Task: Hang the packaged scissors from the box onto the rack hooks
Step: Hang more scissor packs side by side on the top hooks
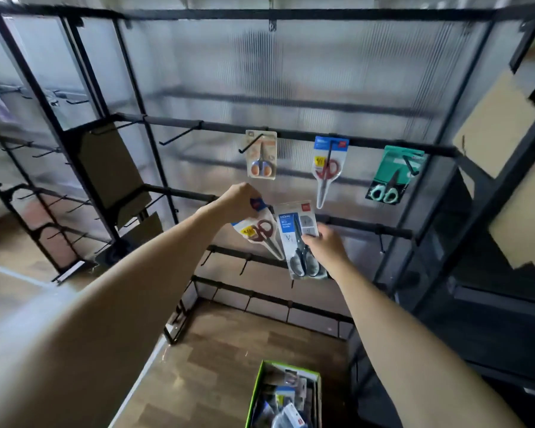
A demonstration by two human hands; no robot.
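Black metal rack (291, 135) carries three hung scissor packs on its upper bar: an orange-handled pack (261, 156), a red-handled pack (327, 168) and a teal-carded pack (394, 174). Two more packs are in the hands. The left hand (240, 200) pinches the top of a dark-red-handled pack (258, 231) at the second bar; the right hand (325, 245) grips a grey-handled pack (301, 239) beside it. One green-edged box (286, 396) of packs sits on the wooden floor (217, 366) below.

Soft daylight glows through the ribbed panel (291, 72) behind my rack (291, 137); motion blur softens everything, and wide-angle distortion bows the edges.
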